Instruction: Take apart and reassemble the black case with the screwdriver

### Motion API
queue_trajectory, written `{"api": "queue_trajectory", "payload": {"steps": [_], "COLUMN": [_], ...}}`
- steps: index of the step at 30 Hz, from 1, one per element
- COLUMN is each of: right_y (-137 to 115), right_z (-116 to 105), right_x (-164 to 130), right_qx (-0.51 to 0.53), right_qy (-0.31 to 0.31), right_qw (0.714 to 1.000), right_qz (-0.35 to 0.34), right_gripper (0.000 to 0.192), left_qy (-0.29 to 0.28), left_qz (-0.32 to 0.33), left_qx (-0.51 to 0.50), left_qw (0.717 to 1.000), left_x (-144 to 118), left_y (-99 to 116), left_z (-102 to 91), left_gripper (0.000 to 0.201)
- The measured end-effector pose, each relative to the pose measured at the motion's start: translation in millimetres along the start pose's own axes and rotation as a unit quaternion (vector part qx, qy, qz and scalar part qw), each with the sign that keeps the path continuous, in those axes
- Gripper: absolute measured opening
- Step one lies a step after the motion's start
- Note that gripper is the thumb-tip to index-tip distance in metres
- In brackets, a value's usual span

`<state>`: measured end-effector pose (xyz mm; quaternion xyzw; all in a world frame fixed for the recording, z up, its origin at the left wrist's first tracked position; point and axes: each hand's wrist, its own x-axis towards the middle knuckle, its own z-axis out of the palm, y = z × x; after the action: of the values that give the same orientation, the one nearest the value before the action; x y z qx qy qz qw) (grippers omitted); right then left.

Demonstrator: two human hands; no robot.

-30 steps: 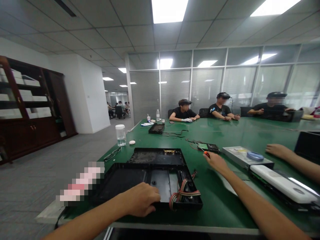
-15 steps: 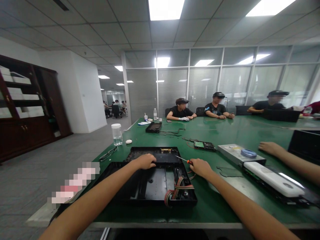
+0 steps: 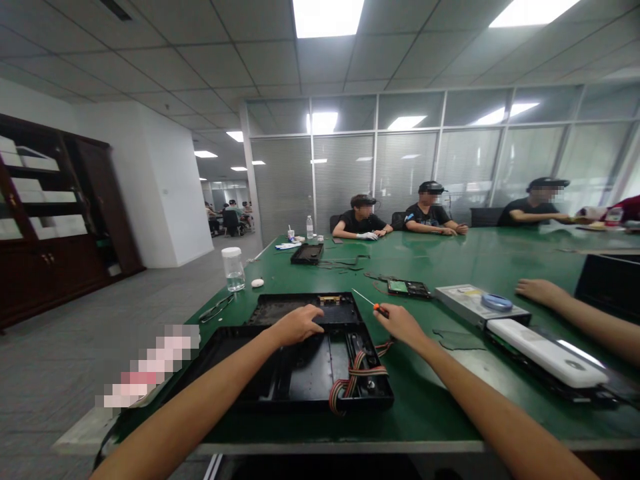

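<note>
I see my left hand [image 3: 299, 323] resting palm-down, fingers spread, on the far edge of an opened black device case [image 3: 300, 363] lying near the front edge of the green worktop [image 3: 450, 407]. My right hand [image 3: 400, 323] grips a small orange-handled screwdriver [image 3: 369, 303], tip raised above the case's right rear corner. A striped ribbon cable [image 3: 356, 377] loops over the case's near right corner. A co-worker's hand [image 3: 537, 291] rests farther right.
</note>
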<state>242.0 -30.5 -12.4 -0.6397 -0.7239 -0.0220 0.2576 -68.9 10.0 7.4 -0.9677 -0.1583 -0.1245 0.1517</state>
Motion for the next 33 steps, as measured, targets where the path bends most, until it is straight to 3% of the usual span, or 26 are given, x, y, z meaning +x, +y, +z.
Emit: {"api": "queue_trajectory", "payload": {"steps": [6,12,21,26,29,33], "right_y": [-4.2,-2.1,-3.1,-9.0,-12.8,-19.4], "right_z": [2.1,3.1,4.9,0.9,-0.3,0.8], "right_x": [-4.5,-3.8,-3.9,-7.4,-10.3,-12.9], "right_qx": [0.044,0.085,0.087,0.150,0.178,0.202], "right_qy": [-0.035,-0.052,-0.070,-0.134,-0.156,-0.176], "right_qw": [0.997,0.992,0.990,0.976,0.969,0.959], "right_qz": [-0.056,-0.074,-0.089,-0.082,-0.076,-0.089], "right_gripper": [0.028,0.033,0.034,0.039,0.041,0.043], "left_qy": [0.023,0.030,0.036,0.066,0.037,-0.040], "left_qz": [0.021,0.009,-0.059,-0.066,-0.066,-0.013], "left_qx": [0.039,-0.017,-0.087,-0.041,-0.021,-0.042], "left_qw": [0.999,0.999,0.994,0.995,0.997,0.998], "left_x": [2.5,-4.0,-8.6,0.1,14.2,40.0], "left_y": [3.7,6.3,5.8,16.6,22.1,28.3], "left_z": [3.6,-0.7,2.0,-11.5,-17.9,-19.8], "left_gripper": [0.018,0.015,0.015,0.019,0.019,0.012]}}
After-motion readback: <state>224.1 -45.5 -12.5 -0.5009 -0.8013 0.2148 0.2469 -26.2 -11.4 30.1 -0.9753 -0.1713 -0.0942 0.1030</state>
